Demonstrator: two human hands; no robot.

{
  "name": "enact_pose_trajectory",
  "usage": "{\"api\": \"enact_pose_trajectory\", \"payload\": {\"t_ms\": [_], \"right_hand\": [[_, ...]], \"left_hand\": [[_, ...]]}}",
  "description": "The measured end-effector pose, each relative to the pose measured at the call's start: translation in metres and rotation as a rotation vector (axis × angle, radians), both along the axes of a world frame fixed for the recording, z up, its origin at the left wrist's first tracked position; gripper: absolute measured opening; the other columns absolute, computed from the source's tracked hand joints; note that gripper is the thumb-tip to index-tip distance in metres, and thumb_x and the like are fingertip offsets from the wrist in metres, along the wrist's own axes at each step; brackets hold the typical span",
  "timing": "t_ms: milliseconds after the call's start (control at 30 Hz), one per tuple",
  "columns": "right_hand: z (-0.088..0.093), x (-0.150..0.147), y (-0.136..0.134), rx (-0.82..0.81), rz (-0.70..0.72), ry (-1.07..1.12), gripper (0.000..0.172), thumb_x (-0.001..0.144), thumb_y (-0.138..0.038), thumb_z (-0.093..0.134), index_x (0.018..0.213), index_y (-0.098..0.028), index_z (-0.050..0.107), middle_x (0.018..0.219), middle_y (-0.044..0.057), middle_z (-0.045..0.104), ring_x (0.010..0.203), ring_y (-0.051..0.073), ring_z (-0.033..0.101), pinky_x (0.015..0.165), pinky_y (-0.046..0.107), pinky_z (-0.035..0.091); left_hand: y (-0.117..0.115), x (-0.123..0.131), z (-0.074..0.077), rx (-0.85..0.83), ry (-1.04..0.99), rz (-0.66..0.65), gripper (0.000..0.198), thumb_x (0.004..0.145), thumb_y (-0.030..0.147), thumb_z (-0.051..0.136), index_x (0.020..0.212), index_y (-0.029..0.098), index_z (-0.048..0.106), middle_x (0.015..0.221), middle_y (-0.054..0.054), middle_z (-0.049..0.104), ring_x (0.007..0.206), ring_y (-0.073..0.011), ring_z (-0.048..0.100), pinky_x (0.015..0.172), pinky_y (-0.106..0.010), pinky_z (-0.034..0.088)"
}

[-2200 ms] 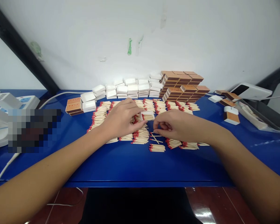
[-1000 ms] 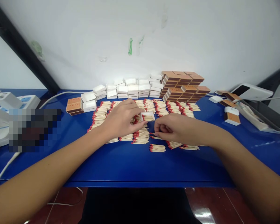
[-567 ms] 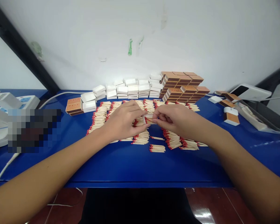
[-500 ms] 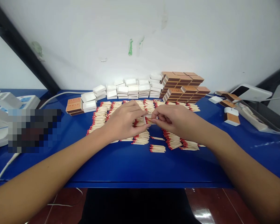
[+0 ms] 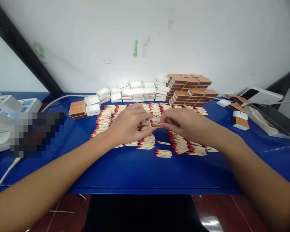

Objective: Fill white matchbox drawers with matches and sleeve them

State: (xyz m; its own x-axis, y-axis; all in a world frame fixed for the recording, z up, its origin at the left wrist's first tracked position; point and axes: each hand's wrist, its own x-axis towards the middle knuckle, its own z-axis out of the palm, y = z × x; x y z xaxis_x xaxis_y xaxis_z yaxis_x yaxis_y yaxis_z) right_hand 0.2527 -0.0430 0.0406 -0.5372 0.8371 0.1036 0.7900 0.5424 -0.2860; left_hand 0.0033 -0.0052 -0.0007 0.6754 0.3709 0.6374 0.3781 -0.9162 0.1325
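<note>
A small white matchbox tray (image 5: pixel 149 122) with red-tipped matches (image 5: pixel 155 122) in it is held up over the matches on the desk. My left hand (image 5: pixel 134 124) grips its left end between thumb and fingers. At the tray's right end, my right hand (image 5: pixel 176 120) is closed in a pinch; its fingertips touch the tray, and whether they also hold a match is hidden. Below the hands lie a small bundle of matches (image 5: pixel 163 153) and a few loose matches (image 5: pixel 163 143). Rows of matches (image 5: pixel 103 120) spread on both sides.
White matchbox trays (image 5: pixel 138 92) are stacked along the wall, beside a pile of brown matchboxes (image 5: pixel 189 87). Another brown matchbox pair (image 5: pixel 77 109) sits left. Power strips (image 5: pixel 29 106) stand far left; a white device (image 5: pixel 261 96) and dark case (image 5: pixel 277 120) lie right.
My right fingers have shifted slightly right along the tray, so more of its inside and the matches in it show. My left hand stays nearly still.
</note>
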Motion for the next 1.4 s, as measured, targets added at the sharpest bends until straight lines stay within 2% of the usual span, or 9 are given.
{"api": "enact_pose_trajectory", "payload": {"t_ms": [400,600,800,967,1200,1400], "right_hand": [[0.003,-0.001,-0.006,-0.138,-0.032,0.031,0.036,0.108,-0.052,0.042,0.094,-0.024,0.058,0.088,0.007,0.065,0.076,0.022,0.055,0.066,0.033,0.036],[-0.002,-0.003,-0.004,-0.033,-0.021,0.081,0.031,0.109,-0.049,0.045,0.095,-0.023,0.057,0.096,0.008,0.065,0.081,0.022,0.056,0.068,0.034,0.035],[-0.002,0.0,-0.002,0.051,0.007,0.084,0.027,0.107,-0.046,0.052,0.095,-0.023,0.061,0.091,0.005,0.065,0.077,0.02,0.056,0.067,0.033,0.034],[0.004,0.007,-0.003,0.011,-0.016,0.024,0.03,0.102,-0.053,0.061,0.093,-0.024,0.061,0.085,0.003,0.064,0.072,0.019,0.054,0.064,0.032,0.032],[0.002,0.009,0.0,-0.006,-0.028,-0.011,0.026,0.104,-0.045,0.06,0.087,-0.024,0.059,0.078,0.001,0.064,0.069,0.018,0.053,0.062,0.031,0.031],[0.006,0.005,-0.001,0.046,-0.004,0.048,0.026,0.104,-0.042,0.061,0.086,-0.024,0.06,0.077,0.001,0.062,0.067,0.017,0.052,0.061,0.031,0.031]], "left_hand": [[0.001,0.0,-0.001,0.012,0.01,-0.004,0.031,0.101,0.045,0.07,0.108,0.016,0.077,0.084,-0.006,0.074,0.09,-0.0238,0.065,0.083,-0.037,0.052],[0.0,0.001,-0.001,-0.022,-0.014,-0.027,0.03,0.102,0.046,0.068,0.103,0.017,0.077,0.082,-0.005,0.073,0.086,-0.0221,0.064,0.084,-0.037,0.052],[0.001,0.002,-0.001,-0.041,-0.026,-0.025,0.029,0.101,0.045,0.07,0.106,0.018,0.077,0.081,-0.004,0.073,0.086,-0.0219,0.064,0.084,-0.037,0.052],[0.002,-0.001,-0.001,-0.06,-0.03,0.006,0.03,0.101,0.048,0.07,0.103,0.019,0.078,0.082,-0.004,0.073,0.09,-0.0232,0.066,0.083,-0.037,0.052],[0.002,-0.002,-0.002,-0.088,-0.028,0.042,0.03,0.099,0.048,0.072,0.106,0.02,0.079,0.081,-0.004,0.074,0.092,-0.0243,0.067,0.082,-0.038,0.052],[0.001,0.0,0.0,-0.101,-0.03,-0.001,0.028,0.099,0.046,0.073,0.104,0.019,0.078,0.082,-0.004,0.075,0.09,-0.0232,0.066,0.084,-0.038,0.052]]}}
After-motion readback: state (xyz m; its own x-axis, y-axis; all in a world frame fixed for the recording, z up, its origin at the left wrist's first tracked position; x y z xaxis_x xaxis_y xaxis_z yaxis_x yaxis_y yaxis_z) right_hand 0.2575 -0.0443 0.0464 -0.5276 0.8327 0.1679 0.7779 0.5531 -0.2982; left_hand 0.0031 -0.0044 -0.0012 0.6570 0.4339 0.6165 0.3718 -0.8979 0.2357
